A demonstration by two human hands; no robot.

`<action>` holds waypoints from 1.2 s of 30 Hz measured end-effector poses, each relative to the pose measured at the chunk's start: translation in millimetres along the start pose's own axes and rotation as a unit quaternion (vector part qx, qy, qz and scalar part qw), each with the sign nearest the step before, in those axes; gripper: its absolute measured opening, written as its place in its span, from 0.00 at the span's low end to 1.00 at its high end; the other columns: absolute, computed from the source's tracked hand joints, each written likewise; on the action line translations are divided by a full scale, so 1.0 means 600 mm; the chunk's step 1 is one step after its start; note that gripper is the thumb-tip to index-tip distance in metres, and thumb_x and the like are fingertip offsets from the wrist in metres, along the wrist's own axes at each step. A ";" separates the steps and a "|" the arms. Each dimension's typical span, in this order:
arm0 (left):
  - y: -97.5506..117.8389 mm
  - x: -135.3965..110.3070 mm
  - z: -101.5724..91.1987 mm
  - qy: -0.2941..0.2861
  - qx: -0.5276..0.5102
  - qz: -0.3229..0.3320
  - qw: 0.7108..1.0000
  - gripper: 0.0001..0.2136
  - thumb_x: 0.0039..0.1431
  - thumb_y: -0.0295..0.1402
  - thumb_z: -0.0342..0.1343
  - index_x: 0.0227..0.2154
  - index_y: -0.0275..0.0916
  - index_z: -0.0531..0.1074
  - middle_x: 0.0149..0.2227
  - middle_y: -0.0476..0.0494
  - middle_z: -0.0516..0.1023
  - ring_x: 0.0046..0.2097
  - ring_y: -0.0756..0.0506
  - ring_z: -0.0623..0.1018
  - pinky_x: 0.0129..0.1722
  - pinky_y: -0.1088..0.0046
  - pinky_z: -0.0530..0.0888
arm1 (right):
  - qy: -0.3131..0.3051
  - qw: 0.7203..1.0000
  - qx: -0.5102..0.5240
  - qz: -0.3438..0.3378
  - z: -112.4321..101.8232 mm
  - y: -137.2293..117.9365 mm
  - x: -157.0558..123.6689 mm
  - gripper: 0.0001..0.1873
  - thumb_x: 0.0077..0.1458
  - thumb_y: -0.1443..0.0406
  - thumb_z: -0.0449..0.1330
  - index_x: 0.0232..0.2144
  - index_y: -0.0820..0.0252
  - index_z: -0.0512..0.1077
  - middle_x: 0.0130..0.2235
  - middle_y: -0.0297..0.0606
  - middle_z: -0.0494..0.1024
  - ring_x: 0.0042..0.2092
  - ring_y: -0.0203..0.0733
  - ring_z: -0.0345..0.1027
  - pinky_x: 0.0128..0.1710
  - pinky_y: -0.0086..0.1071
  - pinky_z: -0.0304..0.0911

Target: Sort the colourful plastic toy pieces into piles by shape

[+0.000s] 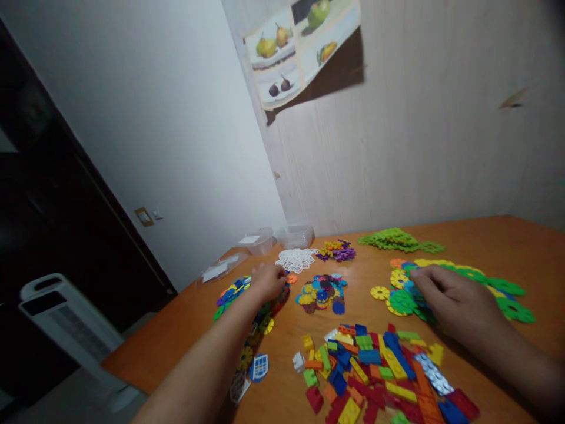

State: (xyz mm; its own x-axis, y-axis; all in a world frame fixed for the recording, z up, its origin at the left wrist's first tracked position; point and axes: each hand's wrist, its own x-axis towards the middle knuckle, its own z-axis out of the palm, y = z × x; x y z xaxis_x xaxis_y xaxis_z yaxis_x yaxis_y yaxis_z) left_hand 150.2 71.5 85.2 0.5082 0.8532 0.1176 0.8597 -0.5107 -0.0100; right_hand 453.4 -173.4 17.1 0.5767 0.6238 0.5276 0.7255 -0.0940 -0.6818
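Filling the background, a pale wall (432, 147) rises behind the wooden surface (163, 330). A white tower (66, 318) stands to the left of the surface. Bricks (369, 356) of many colours spread across the near middle. Farther right lie large discs (401, 301), mostly green and yellow, partly covered by the right hand (459, 297); its grip is narrow, thumb close to the fingers, but whether it holds a disc I cannot tell. A fruit poster (309, 44) hangs on the wall. The left hand (268, 281) reaches over the left pile (236, 288), the forearm hiding part of it; its fingertips are obscured, so I cannot tell how its grip stands. Green pieces (392, 238) lie at the back right. Small discs (324, 291) sit between the hands, with white pieces (295, 259) and purple and yellow pieces (338, 251) behind. Two clear tubs (296, 237) and a bag (232, 261) rest at the back left; the tub's white label (249, 239) and the bag's (215, 271) are too unclear to read.
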 end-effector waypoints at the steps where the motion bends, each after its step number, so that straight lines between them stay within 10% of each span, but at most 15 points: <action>1: 0.005 0.007 0.005 -0.003 0.014 0.009 1.000 0.12 0.61 0.39 0.58 0.43 0.45 0.84 0.47 0.36 0.85 0.54 0.33 0.77 0.53 0.58 0.69 | -0.008 1.000 0.000 0.004 0.000 0.000 0.000 0.25 0.65 0.43 0.52 0.28 0.54 0.71 0.27 0.33 0.75 0.32 0.45 0.69 0.32 0.36 0.57; 13: 0.017 0.042 0.041 -0.010 0.105 0.094 0.990 0.19 0.68 0.44 0.50 0.40 0.40 0.84 0.49 0.29 0.83 0.56 0.30 0.75 0.56 0.49 0.66 | -0.017 1.000 0.007 0.020 -0.004 -0.016 -0.006 0.24 0.65 0.45 0.52 0.27 0.54 0.70 0.25 0.32 0.73 0.32 0.42 0.68 0.31 0.34 0.56; 21: 0.049 0.056 0.012 0.126 0.004 0.052 0.991 0.15 0.69 0.35 0.48 0.34 0.38 0.80 0.42 0.36 0.82 0.48 0.37 0.77 0.46 0.61 0.66 | 0.149 0.975 0.083 0.143 -0.046 -0.027 0.021 0.22 0.59 0.44 0.57 0.31 0.55 0.77 0.27 0.32 0.73 0.32 0.41 0.67 0.33 0.34 0.59; 29: 0.239 0.073 0.017 0.004 -0.470 0.103 0.877 0.09 0.57 0.34 0.58 0.24 0.37 0.73 0.23 0.52 0.69 0.27 0.50 0.67 0.30 0.74 0.61 | 0.244 0.908 0.228 0.253 -0.060 0.000 0.051 0.20 0.54 0.49 0.61 0.36 0.58 0.78 0.27 0.29 0.69 0.26 0.36 0.60 0.25 0.31 0.54; 36: 0.404 0.058 0.047 -0.121 -0.523 0.063 0.841 0.10 0.55 0.29 0.59 0.19 0.37 0.71 0.17 0.54 0.65 0.21 0.53 0.62 0.24 0.75 0.58 | 0.228 0.925 0.207 0.224 -0.056 0.006 0.052 0.19 0.56 0.48 0.60 0.33 0.57 0.78 0.25 0.28 0.68 0.29 0.37 0.61 0.28 0.31 0.56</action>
State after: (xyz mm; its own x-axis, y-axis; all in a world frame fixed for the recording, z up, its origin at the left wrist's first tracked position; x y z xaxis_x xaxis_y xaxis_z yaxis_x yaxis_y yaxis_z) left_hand 377.8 -19.7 58.7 0.6970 0.7166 -0.0264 0.3470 -0.3048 0.8870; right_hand 486.7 -180.3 48.0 0.9513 0.1931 0.2404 0.2244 0.1013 -0.9692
